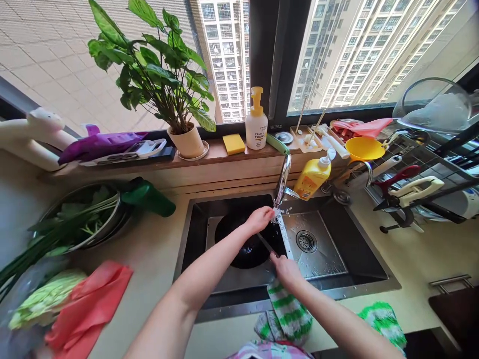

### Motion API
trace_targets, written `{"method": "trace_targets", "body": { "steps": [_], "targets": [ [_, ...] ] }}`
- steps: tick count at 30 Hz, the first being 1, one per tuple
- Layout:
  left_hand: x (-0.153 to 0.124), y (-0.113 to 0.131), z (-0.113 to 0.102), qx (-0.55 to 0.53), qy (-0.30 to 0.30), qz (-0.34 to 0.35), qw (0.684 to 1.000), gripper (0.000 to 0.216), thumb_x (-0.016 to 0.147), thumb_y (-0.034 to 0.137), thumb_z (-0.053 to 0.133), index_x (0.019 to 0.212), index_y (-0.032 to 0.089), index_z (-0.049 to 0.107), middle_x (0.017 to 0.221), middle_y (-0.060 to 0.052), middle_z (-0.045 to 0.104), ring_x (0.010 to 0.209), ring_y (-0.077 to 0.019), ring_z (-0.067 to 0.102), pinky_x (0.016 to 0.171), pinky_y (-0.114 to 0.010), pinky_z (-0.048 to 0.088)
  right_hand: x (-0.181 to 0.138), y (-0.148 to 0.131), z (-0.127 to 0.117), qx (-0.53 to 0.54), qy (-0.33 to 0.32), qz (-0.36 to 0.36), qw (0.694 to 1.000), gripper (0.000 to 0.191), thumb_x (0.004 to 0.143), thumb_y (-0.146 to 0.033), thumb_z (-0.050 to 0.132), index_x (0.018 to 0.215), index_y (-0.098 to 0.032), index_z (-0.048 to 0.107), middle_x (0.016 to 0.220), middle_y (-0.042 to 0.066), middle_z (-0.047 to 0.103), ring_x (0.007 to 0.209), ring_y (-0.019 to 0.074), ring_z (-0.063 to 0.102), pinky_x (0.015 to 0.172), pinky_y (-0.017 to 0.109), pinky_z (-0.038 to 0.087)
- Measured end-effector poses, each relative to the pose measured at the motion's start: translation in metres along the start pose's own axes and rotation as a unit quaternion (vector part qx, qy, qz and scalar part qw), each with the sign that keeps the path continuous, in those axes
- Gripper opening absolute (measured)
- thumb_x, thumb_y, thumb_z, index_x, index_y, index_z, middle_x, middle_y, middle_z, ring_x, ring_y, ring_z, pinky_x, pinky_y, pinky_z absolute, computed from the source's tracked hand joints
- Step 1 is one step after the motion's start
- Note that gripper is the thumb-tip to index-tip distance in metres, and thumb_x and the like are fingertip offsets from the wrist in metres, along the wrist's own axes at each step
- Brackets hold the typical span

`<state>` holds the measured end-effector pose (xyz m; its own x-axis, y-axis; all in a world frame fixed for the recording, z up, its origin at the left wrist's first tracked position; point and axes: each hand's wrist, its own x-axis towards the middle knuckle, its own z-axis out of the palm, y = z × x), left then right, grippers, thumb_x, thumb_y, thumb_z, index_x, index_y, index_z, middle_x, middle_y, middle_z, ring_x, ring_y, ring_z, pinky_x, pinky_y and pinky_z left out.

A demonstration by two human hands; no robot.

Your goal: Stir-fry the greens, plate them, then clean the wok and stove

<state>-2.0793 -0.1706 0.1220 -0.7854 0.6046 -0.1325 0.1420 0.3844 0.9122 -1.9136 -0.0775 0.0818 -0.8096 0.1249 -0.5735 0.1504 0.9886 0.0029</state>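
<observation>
Over the dark steel sink, both my hands hold a knife under the tap, where water runs. My left hand is curled around the far end of the wet blade, right below the spout. My right hand grips the near end; the handle is hidden inside it. A black pan lies in the sink beneath my left forearm. The drain sits just right of the blade. A green-and-white striped cloth hangs over the sink's front edge under my right wrist.
A yellow detergent bottle stands by the tap. On the sill are a white pump bottle, a yellow sponge and a potted plant. A metal bowl of greens, cabbage and a red bag lie left. A dish rack fills the right.
</observation>
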Motion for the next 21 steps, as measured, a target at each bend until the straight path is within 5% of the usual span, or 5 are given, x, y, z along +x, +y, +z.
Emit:
{"method": "trace_targets", "body": {
  "steps": [5,7,10,16,21],
  "targets": [
    [-0.131,-0.08,-0.071,0.125,0.014,-0.083,0.988,0.019,0.08,0.025,0.054,0.093,0.017,0.065,0.097,-0.011,0.065,0.096,-0.0277,0.06,0.09,-0.039,0.044,-0.02,0.006,0.001,-0.014,0.002,-0.007,1.0,0.063,0.085,0.002,0.03,0.14,-0.023,0.044,0.107,0.018,0.066,0.09,0.0307,0.069,0.07,0.035,0.05],
    [-0.185,-0.117,-0.082,0.169,0.022,-0.137,0.976,0.028,0.08,0.029,0.053,0.102,0.014,0.062,0.101,-0.015,0.064,0.096,-0.032,0.061,0.086,-0.043,0.045,-0.029,0.011,0.001,-0.001,0.0,-0.013,1.0,0.066,0.082,0.004,0.031,0.143,-0.021,0.041,0.108,0.019,0.066,0.091,0.0307,0.069,0.071,0.034,0.05],
    [-0.238,-0.161,-0.078,0.28,-0.067,-0.203,0.936,0.036,0.083,0.03,0.05,0.116,0.018,0.055,0.109,-0.012,0.065,0.101,-0.0288,0.063,0.084,-0.036,0.046,-0.035,0.016,0.001,0.007,-0.022,-0.014,1.0,0.069,0.08,0.006,0.032,0.143,-0.02,0.041,0.107,0.019,0.067,0.093,0.0318,0.068,0.073,0.035,0.049],
    [-0.244,-0.185,-0.058,0.385,-0.12,-0.231,0.886,0.037,0.088,0.027,0.038,0.122,0.018,0.048,0.107,-0.012,0.067,0.094,-0.0286,0.068,0.072,-0.034,0.049,-0.004,0.012,0.001,0.014,-0.027,0.0,1.0,0.065,0.082,0.003,0.033,0.142,-0.02,0.042,0.105,0.019,0.067,0.095,0.0324,0.067,0.075,0.037,0.047],
    [-0.235,-0.187,-0.056,0.383,-0.111,-0.249,0.883,0.037,0.086,0.028,0.038,0.122,0.021,0.047,0.101,-0.01,0.069,0.089,-0.0289,0.07,0.069,-0.035,0.049,0.042,-0.047,0.003,0.247,-0.018,0.016,0.969,0.051,0.088,-0.008,0.038,0.139,-0.015,0.033,0.107,0.016,0.065,0.087,0.0222,0.065,0.073,0.031,0.047]
  ]
}}
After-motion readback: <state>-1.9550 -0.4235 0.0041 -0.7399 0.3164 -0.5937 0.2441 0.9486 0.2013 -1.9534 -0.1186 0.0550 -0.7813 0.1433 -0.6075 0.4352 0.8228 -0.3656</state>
